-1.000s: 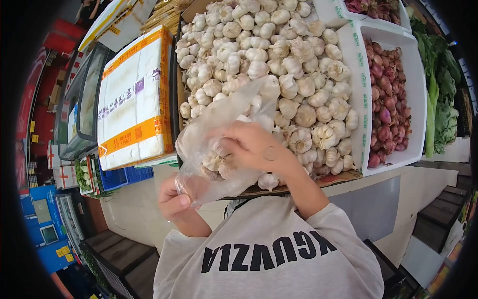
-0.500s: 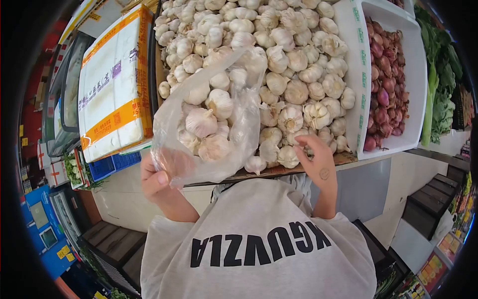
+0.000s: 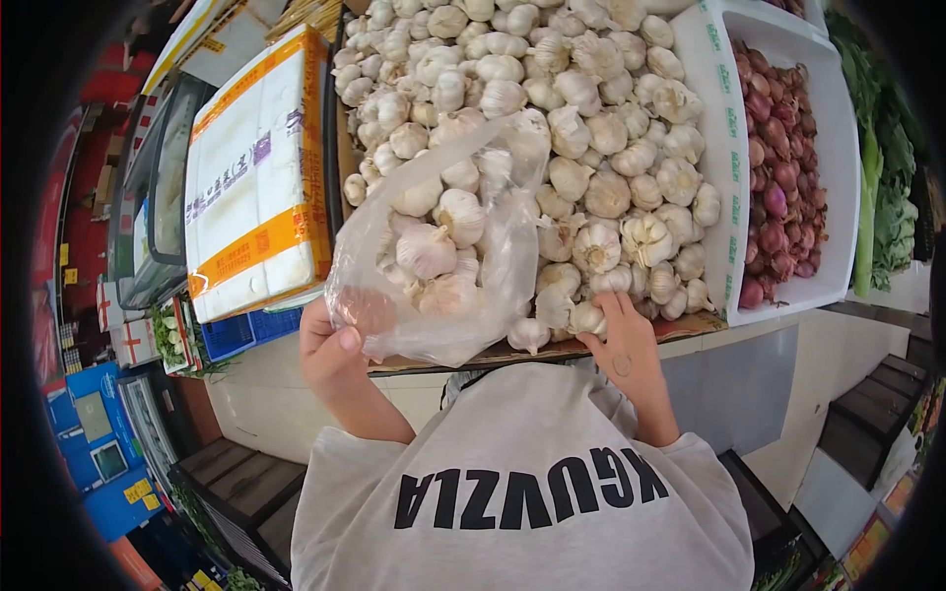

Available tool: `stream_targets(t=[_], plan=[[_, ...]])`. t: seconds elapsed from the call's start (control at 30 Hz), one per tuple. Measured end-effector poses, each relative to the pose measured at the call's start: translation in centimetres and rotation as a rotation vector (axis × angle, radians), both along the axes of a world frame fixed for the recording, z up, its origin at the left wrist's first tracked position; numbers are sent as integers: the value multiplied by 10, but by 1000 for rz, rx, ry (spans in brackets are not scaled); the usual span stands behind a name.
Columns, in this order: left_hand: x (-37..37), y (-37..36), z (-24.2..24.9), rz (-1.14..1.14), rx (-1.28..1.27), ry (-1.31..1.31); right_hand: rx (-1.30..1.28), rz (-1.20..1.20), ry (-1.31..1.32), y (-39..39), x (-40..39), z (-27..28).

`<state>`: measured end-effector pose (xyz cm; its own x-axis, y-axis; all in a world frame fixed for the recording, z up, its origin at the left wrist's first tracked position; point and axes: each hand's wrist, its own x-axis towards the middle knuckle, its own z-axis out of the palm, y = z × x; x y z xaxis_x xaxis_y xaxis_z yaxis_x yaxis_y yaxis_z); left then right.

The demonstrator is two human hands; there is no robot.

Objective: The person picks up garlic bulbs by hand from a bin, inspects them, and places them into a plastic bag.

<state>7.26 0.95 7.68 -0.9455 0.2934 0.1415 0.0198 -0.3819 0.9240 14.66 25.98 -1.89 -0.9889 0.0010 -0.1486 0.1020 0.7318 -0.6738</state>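
A clear plastic bag [image 3: 512, 271] lies over the front left of the garlic heap [image 3: 606, 192], with several bulbs showing within its open mouth. My left hand [image 3: 333, 345] is closed on the bag's near left edge, thumb outside; some of its fingers show through the film. At the front edge of the heap, my right hand [image 3: 628, 345] has its fingers and thumb around a garlic bulb [image 3: 588, 318]. That bulb still sits among the others, partly covered by the fingers. Just left of it is a loose bulb [image 3: 528, 336].
A white foam box [image 3: 734, 187] of red shallots [image 3: 778, 187] stands right of the garlic, with leafy greens [image 3: 892, 187] beyond. On the left is a white foam box with orange tape [image 3: 251, 167], above a blue crate [image 3: 229, 337]. Dark stands [image 3: 232, 483] flank the tiled floor.
My right hand has come down onto a bulb at the front edge and its fingers have closed around it. My left hand keeps its hold on the bag. The whole view has shifted slightly.
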Motion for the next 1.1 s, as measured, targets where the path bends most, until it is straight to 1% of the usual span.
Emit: stream_targets(t=[0.03,0.1,0.17,0.23,0.27,0.33,0.37,0.4,0.47,0.5,0.53,0.57,0.6,0.67,0.7,0.73,0.8,0.83,0.87,0.93,0.97,1.03,1.07,1.1], plan=[[1,-2,1,10,-4,9,17,2,5,-1,0,-1],[4,-4,1,174,2,-101,25,40,0,-2,0,1],[4,-13,-3,154,34,-83,38,71,-6,2,-2,4],[4,-17,-3,130,70,-67,-258,24,-110,11,-4,6],[6,-18,-2,175,31,-66,-255,29,-105,15,-6,6],[7,-19,-3,222,-4,-66,-800,-227,163,21,-12,11],[7,-18,-5,239,30,-64,-1005,-293,277,19,-16,17],[7,-16,-7,250,66,-66,-1121,-326,307,19,-21,20],[6,-10,-5,191,73,-50,-1649,-412,126,14,-29,32],[4,-6,-3,146,70,-20,-1638,-412,142,12,-34,32],[4,-5,-2,140,81,-16,-1910,-301,-4,9,-38,29],[7,-4,-1,166,33,-40,-2174,-173,-172,7,-41,26],[8,-5,0,197,-19,-66,-2169,-171,-175,4,-45,24],[9,-5,-3,165,1,-44,-2418,100,-328,-2,-51,20],[8,-6,-4,128,18,-19,-2456,206,-323,-6,-57,21],[9,-6,-5,138,15,-18,-2458,212,-336,-12,-61,26],[11,-4,-9,179,9,-75,-2312,-1,-323,-27,-66,46],[10,-1,-11,178,26,-72,-2134,-127,-271,-38,-70,56],[11,0,-10,179,23,-74,-2137,-128,-274,-47,-74,61],[11,1,-10,224,27,-114,-1580,104,-174,-64,-82,68],[10,1,-9,218,26,-113,-1581,100,-169,-75,-85,66],[10,-1,-8,183,36,-37,-1346,120,52,-92,-88,60],[12,0,-6,180,37,-39,-1345,116,53,-94,-89,62],[16,2,-3,248,-26,-49,-1106,180,71,-93,-89,66]])
